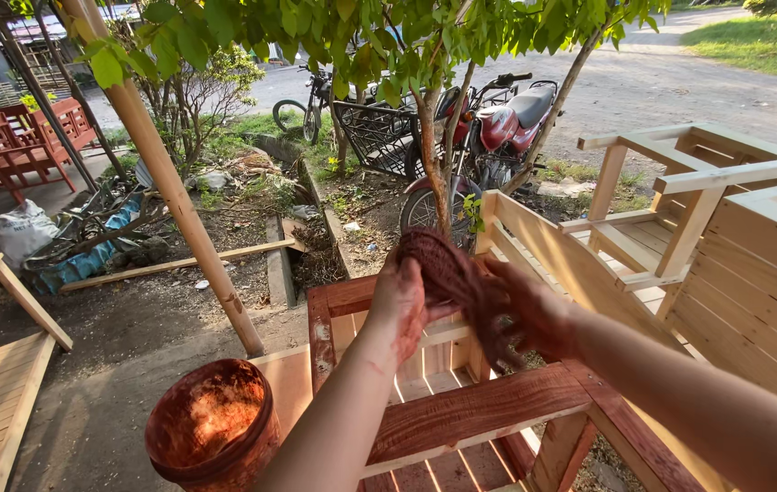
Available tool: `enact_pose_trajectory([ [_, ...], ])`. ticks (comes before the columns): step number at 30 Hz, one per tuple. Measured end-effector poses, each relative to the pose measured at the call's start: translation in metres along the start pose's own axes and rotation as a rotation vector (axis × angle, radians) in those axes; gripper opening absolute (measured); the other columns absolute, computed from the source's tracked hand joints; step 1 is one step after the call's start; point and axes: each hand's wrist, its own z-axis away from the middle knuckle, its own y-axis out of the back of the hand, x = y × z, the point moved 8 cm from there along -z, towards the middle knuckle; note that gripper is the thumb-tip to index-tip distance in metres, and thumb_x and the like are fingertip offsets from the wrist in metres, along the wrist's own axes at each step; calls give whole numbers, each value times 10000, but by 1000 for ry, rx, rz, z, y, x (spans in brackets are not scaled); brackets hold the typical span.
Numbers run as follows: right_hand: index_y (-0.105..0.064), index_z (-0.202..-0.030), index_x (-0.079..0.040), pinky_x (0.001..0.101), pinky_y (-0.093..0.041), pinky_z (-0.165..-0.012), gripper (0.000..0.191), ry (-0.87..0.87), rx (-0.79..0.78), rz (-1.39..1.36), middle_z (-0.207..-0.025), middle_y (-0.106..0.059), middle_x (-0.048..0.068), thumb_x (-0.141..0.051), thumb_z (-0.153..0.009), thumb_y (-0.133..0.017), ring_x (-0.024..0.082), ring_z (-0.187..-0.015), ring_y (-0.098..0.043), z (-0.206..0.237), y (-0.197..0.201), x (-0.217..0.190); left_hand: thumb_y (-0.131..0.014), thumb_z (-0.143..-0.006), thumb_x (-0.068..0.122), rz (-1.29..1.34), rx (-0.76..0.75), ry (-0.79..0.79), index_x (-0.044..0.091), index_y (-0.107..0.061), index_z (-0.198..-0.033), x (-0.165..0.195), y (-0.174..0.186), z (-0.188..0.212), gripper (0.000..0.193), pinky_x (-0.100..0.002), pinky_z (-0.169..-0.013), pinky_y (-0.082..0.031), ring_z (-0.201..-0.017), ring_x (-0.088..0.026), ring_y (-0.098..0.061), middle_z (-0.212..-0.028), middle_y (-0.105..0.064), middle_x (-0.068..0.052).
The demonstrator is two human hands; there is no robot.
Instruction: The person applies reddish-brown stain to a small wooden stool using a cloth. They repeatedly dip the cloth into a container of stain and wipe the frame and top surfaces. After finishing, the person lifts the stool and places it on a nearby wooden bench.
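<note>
While held above the stained chair (461,410), both hands, left (398,305) and right (534,314), clutch a reddish rag (448,264).

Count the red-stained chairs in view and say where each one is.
3 at least: one under the hands, partly stained, and two finished ones far left. More may be hidden beyond the left edge.

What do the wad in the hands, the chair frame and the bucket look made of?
Wad: seemingly cloth or fibre, soaked red-brown; the weave is unclear. Chair frame: wooden slats, visible grain, partly stained red, partly bare. Bucket: probably plastic, though red-brown stain coats it.
</note>
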Motion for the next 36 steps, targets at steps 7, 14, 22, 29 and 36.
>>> enact_pose_trajectory([
  [7,-621,-1325,-216,529,-559,-874,776,88,-33,-517,-1201,-751,65,-759,-898,-265,257,-1096,-713,7,-37,-31,-768,-671,592,64,1,-8,202,-386,-1443,-15,-18,-22,946,-555,-897,-617,-1221,-308,-642,-1357,-609,-66],
  [14,-575,-1347,9,441,-633,-898,469,355,-143,-360,-1209,-707,200,-199,-935,-658,295,-1049,-724,11,-67,-72,-651,-857,78,-184,218,254,181,-506,-1412,6,41,5,583,-392,-695,-605,-905,-278,-701,-1074,-728,-91],
  [22,-680,-1256,-104,421,-622,-853,345,134,75,52,-1166,-743,168,-126,-925,-582,274,-1013,-737,4,-8,-48,-595,-962,289,-1622,349,400,179,-459,-1457,48,97,114,525,-522,-1095,-486,-1273,-343,-568,-1371,-588,-168],
  [29,-746,-970,-71,407,-541,-794,314,97,-122,1357,-954,-748,146,-373,-923,-675,263,-846,-676,4,25,-1,-314,-1091,410,-1935,115,732,132,-651,-1314,25,111,150,490,-668,-1259,-32,-1587,-384,-59,-1687,-258,-26],
  [36,-641,-986,-80,409,-539,-766,522,-62,-261,1461,-866,-717,114,-570,-855,-766,249,-820,-666,22,11,9,-447,-1024,534,-1957,-191,901,212,-559,-1398,22,115,136,506,-716,-1215,13,-1571,-371,118,-1721,0,103],
])
